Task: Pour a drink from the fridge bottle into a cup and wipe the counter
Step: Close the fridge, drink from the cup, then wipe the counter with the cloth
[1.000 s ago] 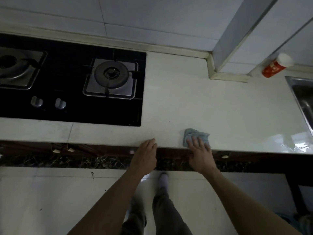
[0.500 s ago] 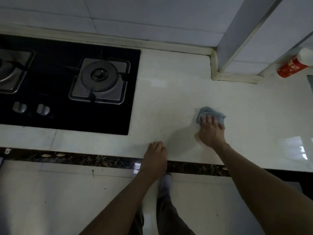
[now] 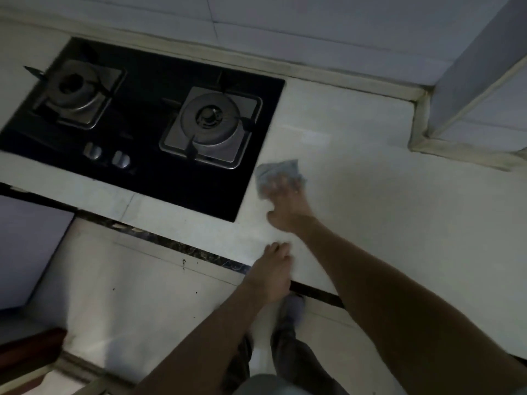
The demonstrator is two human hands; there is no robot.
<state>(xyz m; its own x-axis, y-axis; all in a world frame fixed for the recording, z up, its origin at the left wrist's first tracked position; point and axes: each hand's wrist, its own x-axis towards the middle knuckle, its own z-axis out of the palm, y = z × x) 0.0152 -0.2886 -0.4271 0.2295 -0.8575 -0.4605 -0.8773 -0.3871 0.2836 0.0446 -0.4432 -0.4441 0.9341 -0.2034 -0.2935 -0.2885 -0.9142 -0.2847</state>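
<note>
A small grey-blue cloth [image 3: 273, 172] lies flat on the white counter [image 3: 385, 201], just right of the black hob. My right hand [image 3: 285, 203] presses down on it with the fingers spread over its near half. My left hand [image 3: 271, 273] rests on the counter's front edge, fingers curled over the rim and holding nothing. No bottle or cup is in view.
A black two-burner gas hob [image 3: 148, 129] with two knobs fills the counter's left part. A tiled wall column [image 3: 467, 81] juts out at the back right. My legs and a shoe [image 3: 293, 309] stand on the pale floor below.
My right hand has slid the cloth leftward and further back, from mid-counter to beside the hob. The view has swung left and tilted; the red bottle and sink have left the frame.
</note>
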